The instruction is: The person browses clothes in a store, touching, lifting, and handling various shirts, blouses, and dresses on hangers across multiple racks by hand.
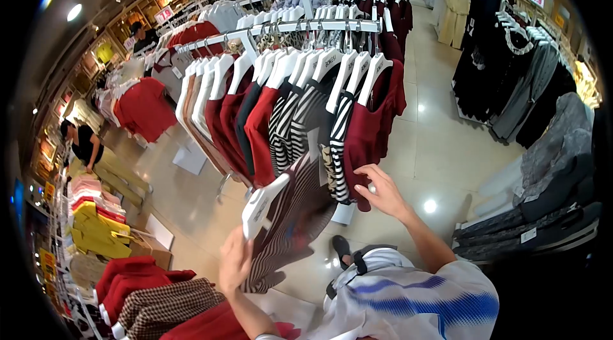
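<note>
At the far left, a person in a black top (84, 143) stands beside a display with a yellow-green top (101, 231). Next, the left hand (236, 260) is closed on the end of a white hanger (260, 207), from which a dark striped top (290, 222) hangs tilted, in front of the crowded rack (281, 28). A maroon top (359, 139) hangs at the near end of that row; beside its hem, the right hand (383, 194) has its fingers loosely spread, though whether they touch the cloth is unclear. Black garments (480, 72) hang farther right.

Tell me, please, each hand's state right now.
Left hand: closed, holding a white hanger with striped garment.
Right hand: loosely open beside a maroon garment.
</note>
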### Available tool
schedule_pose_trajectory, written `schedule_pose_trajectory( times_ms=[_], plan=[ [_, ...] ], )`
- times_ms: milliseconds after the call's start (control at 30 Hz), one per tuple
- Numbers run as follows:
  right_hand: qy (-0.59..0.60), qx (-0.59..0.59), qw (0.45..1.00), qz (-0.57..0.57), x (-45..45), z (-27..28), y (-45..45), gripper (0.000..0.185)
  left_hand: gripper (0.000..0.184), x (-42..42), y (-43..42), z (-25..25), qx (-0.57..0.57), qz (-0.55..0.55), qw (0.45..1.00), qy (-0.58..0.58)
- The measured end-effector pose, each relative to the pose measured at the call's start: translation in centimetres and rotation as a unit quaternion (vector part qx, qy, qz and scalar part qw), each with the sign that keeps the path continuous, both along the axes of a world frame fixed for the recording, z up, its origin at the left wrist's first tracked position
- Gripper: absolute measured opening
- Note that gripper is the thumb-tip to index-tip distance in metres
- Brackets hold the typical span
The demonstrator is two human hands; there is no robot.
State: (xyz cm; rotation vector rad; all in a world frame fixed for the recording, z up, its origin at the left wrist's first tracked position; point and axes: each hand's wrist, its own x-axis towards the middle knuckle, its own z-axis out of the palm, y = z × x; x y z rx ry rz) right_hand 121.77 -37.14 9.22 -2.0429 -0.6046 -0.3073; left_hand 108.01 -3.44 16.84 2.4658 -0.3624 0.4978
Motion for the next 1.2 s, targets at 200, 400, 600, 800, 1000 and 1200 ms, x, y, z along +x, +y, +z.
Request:
schedule_pose_trajectory(
  times_ms=[200, 400, 600, 800, 1000, 1200],
  plan=[
    [0.046, 0.028, 0.996, 0.076, -2.1, 3.1, -1.4, 0.031, 0.038, -8.9, -2.0, 1.5, 0.078, 0.021, 0.991, 0.105],
    [-0.048, -0.041, 0.934, 0.351, -2.0, 5.8, -0.8, 0.062, 0.041, -11.0, -7.5, 2.8, 0.133, 0.024, 0.976, 0.169],
    [-0.102, -0.08, 0.876, 0.465, 4.3, 2.3, -5.6, 0.065, 0.053, -7.8, -14.3, 4.6, 0.172, 0.024, 0.976, 0.133],
    [-0.188, -0.031, 0.933, 0.307, 13.6, 1.1, -15.4, 0.035, 0.039, 3.7, -25.1, 2.7, 0.095, 0.054, 0.983, 0.147],
    [-0.255, -0.079, 0.939, 0.218, 22.5, 0.6, -24.8, 0.033, 0.043, 16.0, -32.3, 3.4, 0.045, -0.03, 0.994, 0.094],
    [-0.26, -0.103, 0.944, 0.173, 27.9, 1.7, -29.3, 0.028, 0.067, 28.5, -31.9, 5.2, 0.194, 0.273, 0.932, -0.134]
  ],
)
